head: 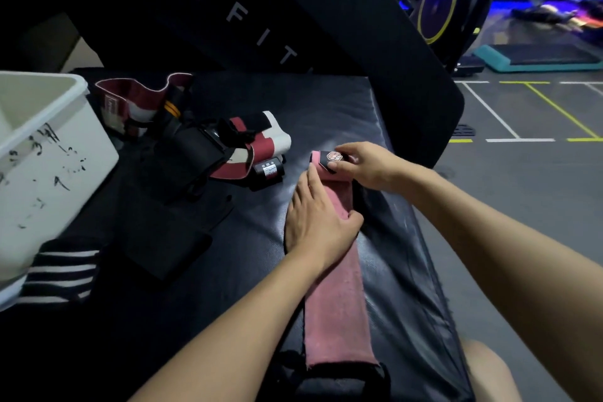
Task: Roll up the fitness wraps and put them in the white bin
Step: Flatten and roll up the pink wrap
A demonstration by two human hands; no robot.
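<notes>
Head view: you are at the start of rolling the pink wrap (pixel 336 297), which lies flat on the black pad (pixel 326 114) and runs back toward you. Your right hand (pixel 365 166) pinches its far labelled end; your left hand (pixel 316 219) presses flat on the strip just behind. Next, turn that end over tightly. The white bin (pixel 49 153) sits well left of both hands.

A black padded tabletop (pixel 326 114) fills the foreground, with an upright black pad (pixel 293 10) bearing pale letters leaning behind it. To the right, grey gym floor (pixel 522 114) carries white and yellow lines. Farther back sit a teal step platform (pixel 535 59) and a yellow-rimmed exercise bike wheel (pixel 437 6) under blue lighting.
</notes>
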